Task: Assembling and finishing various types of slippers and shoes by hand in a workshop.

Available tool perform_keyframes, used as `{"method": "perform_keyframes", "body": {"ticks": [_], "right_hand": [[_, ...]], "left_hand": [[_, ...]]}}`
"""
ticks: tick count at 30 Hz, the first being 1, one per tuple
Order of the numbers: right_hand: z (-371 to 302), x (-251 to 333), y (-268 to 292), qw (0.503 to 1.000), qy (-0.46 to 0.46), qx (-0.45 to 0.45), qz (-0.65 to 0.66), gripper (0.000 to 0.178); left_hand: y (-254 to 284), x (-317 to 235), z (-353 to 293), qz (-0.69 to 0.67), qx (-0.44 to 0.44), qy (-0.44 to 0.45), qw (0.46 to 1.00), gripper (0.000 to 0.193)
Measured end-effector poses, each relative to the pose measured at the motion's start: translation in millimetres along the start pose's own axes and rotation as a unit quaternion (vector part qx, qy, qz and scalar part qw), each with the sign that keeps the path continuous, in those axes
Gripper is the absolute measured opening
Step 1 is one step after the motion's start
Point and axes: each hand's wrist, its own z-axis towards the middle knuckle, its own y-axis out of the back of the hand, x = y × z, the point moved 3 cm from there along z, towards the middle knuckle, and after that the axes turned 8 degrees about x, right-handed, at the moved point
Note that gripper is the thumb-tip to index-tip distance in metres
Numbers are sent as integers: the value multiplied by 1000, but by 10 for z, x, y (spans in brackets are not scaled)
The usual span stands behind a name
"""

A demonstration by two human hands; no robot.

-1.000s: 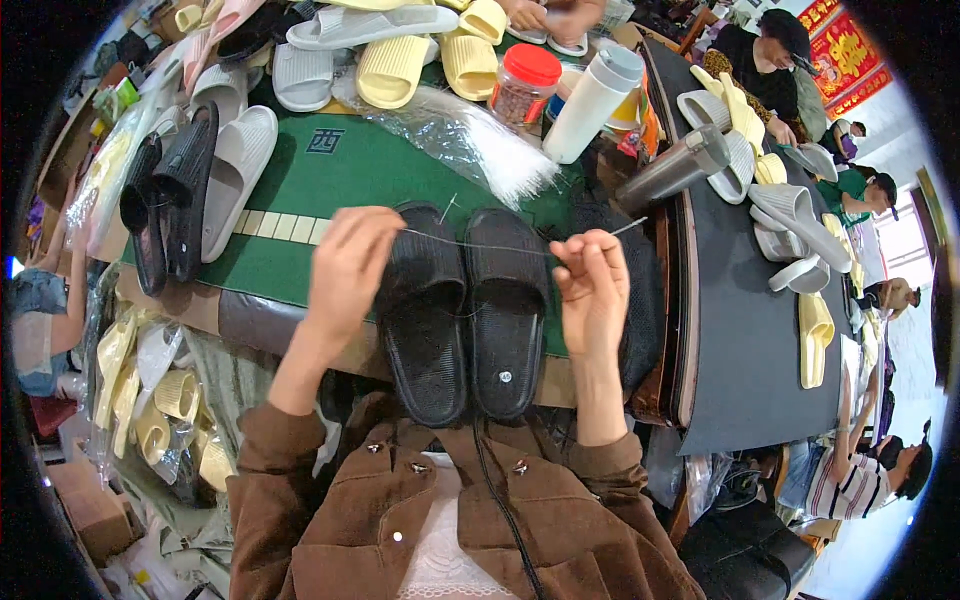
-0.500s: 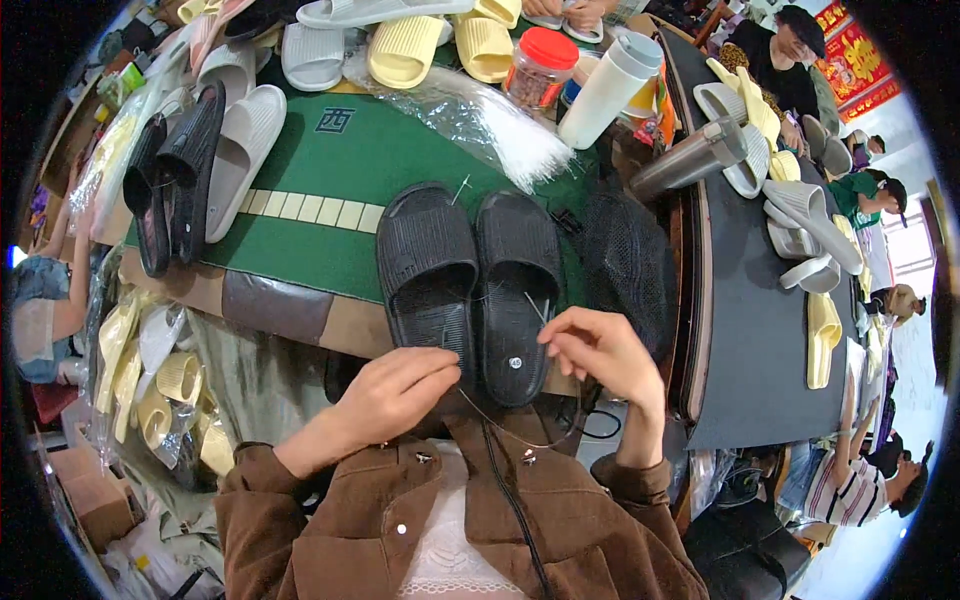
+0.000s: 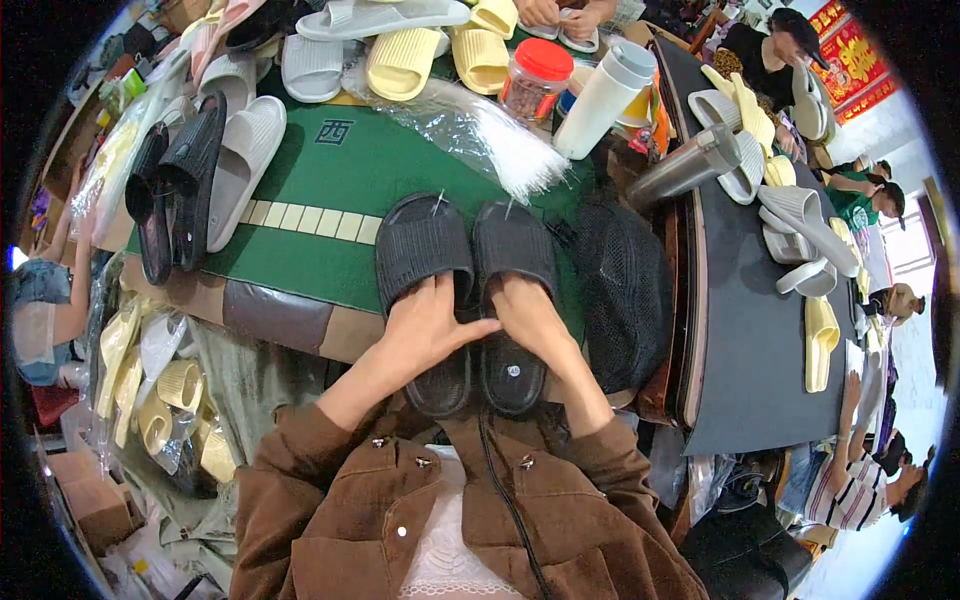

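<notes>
Two black slippers lie side by side in front of me, toes pointing away: the left slipper [image 3: 422, 237] and the right slipper [image 3: 514, 243]. My left hand [image 3: 428, 325] reaches under the left strap, its thumb stretched across toward the other hand. Inside the right slipper's opening are the fingers of my right hand [image 3: 527, 315]. The straps hide most of the fingers, so their grip does not show. A thin pale plastic tie [image 3: 439, 203] sticks up at the left toe, and another tie [image 3: 508, 210] at the right toe.
The slippers rest on a green mat [image 3: 330, 170]. Beyond them lies a bundle of white plastic ties [image 3: 525, 165], near a red-lidded jar [image 3: 538, 80] and a white bottle [image 3: 605, 100]. A black mesh bag [image 3: 625, 290] sits at right. More black slippers [image 3: 190, 185] stand at left.
Both hands have moved forward from the heel ends into the openings under the straps. A tie end now pokes up at the right toe, and the slippers have shifted slightly nearer me.
</notes>
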Motion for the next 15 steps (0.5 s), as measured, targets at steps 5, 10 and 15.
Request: {"method": "perform_keyframes", "body": {"ticks": [5, 10, 15], "right_hand": [[60, 59, 94, 995, -14, 37, 87, 37], [113, -10, -20, 995, -38, 42, 77, 36], [129, -105, -64, 997, -36, 24, 67, 35]], "left_hand": [[107, -85, 272, -125, 161, 72, 976, 85], [-66, -29, 342, -131, 101, 66, 984, 76], [-2, -129, 318, -138, 125, 115, 976, 68]]}}
